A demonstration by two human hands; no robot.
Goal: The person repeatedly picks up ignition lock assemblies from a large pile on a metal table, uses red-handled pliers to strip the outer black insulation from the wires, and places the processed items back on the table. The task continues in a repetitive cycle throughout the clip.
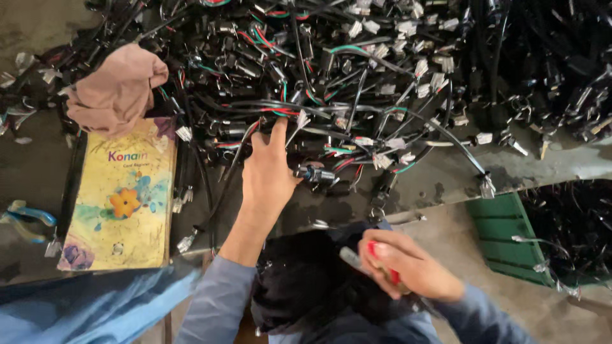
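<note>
My left hand (268, 169) reaches forward onto a big heap of black cable assemblies (357, 70) with red, green and white wires and small white connectors. Its fingers close around one black plug-like piece (315, 173) at the heap's near edge. My right hand (408, 267) stays low near my lap, shut on a red-handled tool (382, 261) with a grey metal tip. A dark cloth or bag (306, 280) lies on my lap between the two arms.
A yellow notebook with a flower picture (124, 197) lies at the left of the dark worktable (446, 172). A pink rag (118, 89) sits above it. A green crate (503, 239) holding more black cables stands at the right. Blue-handled pliers (25, 216) lie far left.
</note>
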